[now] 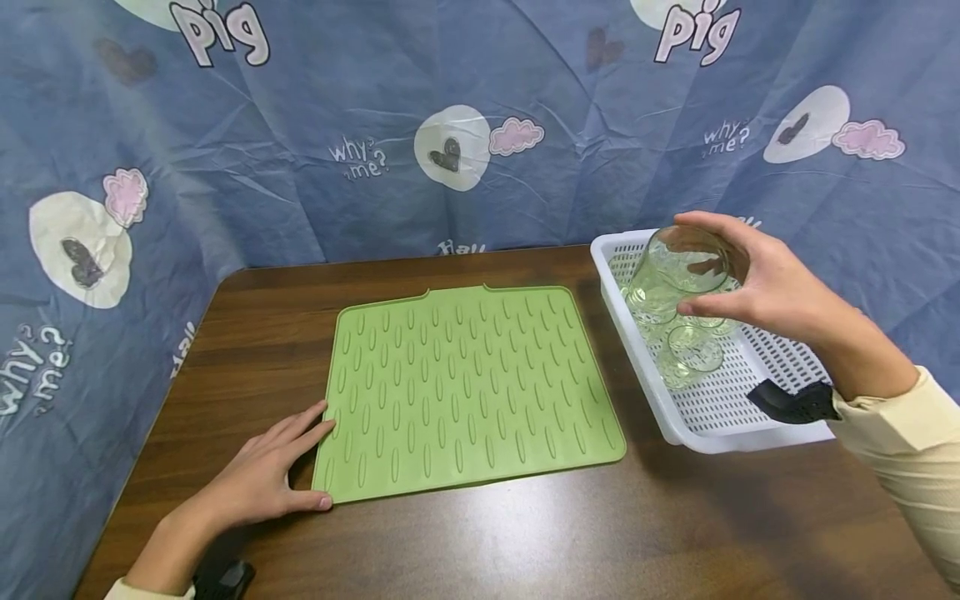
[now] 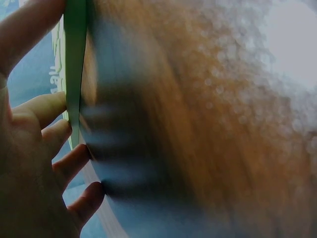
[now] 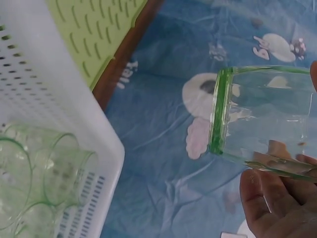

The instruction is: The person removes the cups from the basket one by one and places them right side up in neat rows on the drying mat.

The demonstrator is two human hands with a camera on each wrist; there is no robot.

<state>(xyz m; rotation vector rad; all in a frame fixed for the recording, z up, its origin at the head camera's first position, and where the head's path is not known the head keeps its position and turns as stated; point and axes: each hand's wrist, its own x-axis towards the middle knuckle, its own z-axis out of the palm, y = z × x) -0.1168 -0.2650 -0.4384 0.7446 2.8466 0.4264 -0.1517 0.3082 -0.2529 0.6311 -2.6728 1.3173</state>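
My right hand (image 1: pixel 757 271) grips a clear green-tinted drinking glass (image 1: pixel 663 275), thumb on one side and fingers on the other, held tilted above the white basket (image 1: pixel 667 429). In the right wrist view the thick green base of this glass (image 3: pixel 220 111) points away from the right hand (image 3: pixel 282 198). Several more glasses (image 1: pixel 692 354) are inside the basket. At the left, my left hand (image 1: pixel 255 475) lies with fingers spread, fingertips and thumb at the left edge of a green ridged mat (image 1: pixel 465 383). The left wrist view shows the fingers (image 2: pixel 74 166) along the mat's edge (image 2: pixel 74 64).
The mat lies flat on a brown wooden table (image 1: pixel 480 550), left of the basket. A blue printed cloth (image 1: pixel 300 125) hangs behind the table and down its left side. A black strap (image 1: pixel 795 402) at the right wrist overlaps the basket in the head view.
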